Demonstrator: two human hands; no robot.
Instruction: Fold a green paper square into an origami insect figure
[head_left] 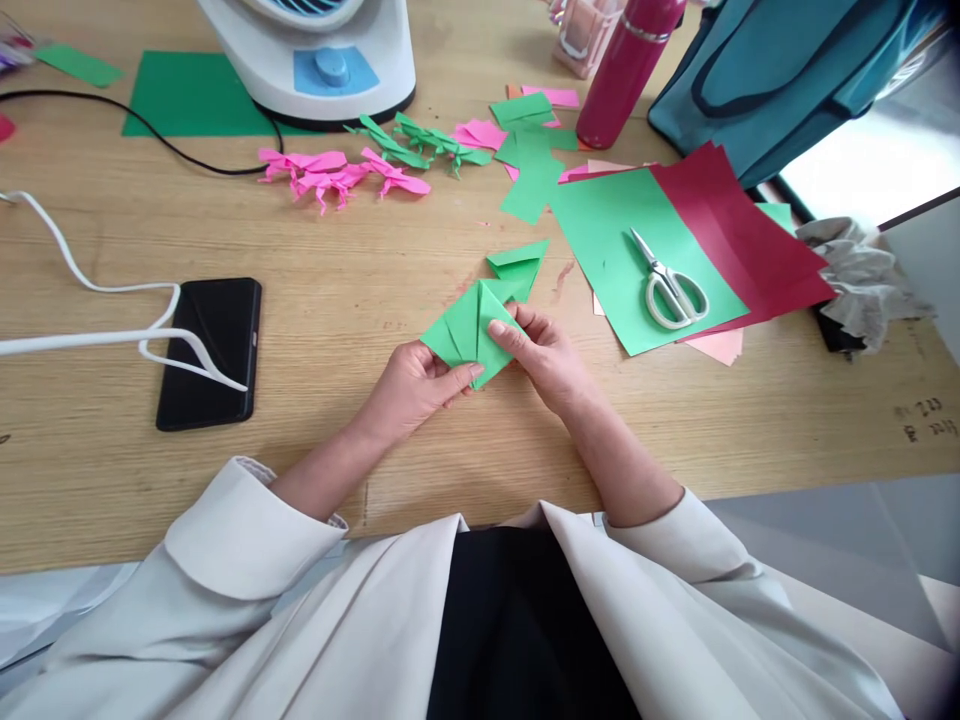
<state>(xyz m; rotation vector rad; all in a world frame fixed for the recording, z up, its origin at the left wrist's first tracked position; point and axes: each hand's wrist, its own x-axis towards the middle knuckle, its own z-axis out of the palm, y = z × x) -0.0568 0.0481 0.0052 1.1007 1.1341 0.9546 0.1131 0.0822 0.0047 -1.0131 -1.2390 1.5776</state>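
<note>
You are holding a folded green paper piece [471,335] just above the wooden table [337,300], near its front edge; your left hand [411,388] is pinching its lower left edge, thumb pressing on top; your right hand [546,355] is pinching its right corner, fingertips [499,328] closed on the fold, though how many layers they are gripping is hard to tell from here. A second folded green piece [517,264] is lying just beyond it; white scissors [670,285] are resting on a green sheet [622,225] that is overlapping a dark red sheet [739,235] to your right; a black phone [210,350] is lying to your left with a white cable [90,290] crossing it; pink paper figures [337,175] and green paper figures [420,143] are sitting farther back before a white fan [315,55].
</note>
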